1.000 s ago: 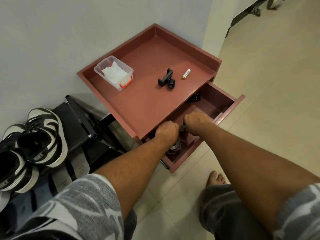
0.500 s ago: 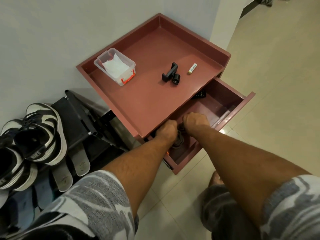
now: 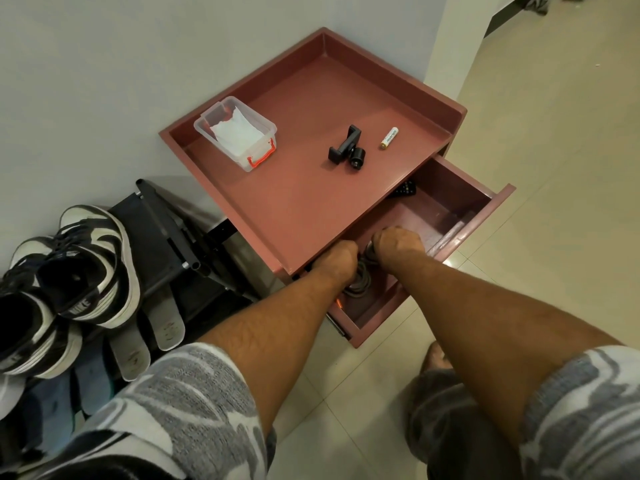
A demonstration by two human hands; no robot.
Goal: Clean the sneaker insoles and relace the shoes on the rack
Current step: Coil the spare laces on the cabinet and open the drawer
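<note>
Open drawer (image 3: 460,192) contains coiled dark laces (image 3: 360,284). Left hand (image 3: 341,259) and right hand (image 3: 398,242) both curl around them. Clear plastic box (image 3: 258,114) contains white cloth (image 3: 235,131). Sneakers (image 3: 90,268) on rack (image 3: 162,230) read "NIKE" at the heel.

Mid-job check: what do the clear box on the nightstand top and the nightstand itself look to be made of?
The box looks like glossy clear plastic: the white sheet inside shows through its walls, and its clip is orange. The nightstand looks like wood or board under reddish-brown satin paint: even colour, soft sheen, no grain showing, so the core is uncertain.
</note>
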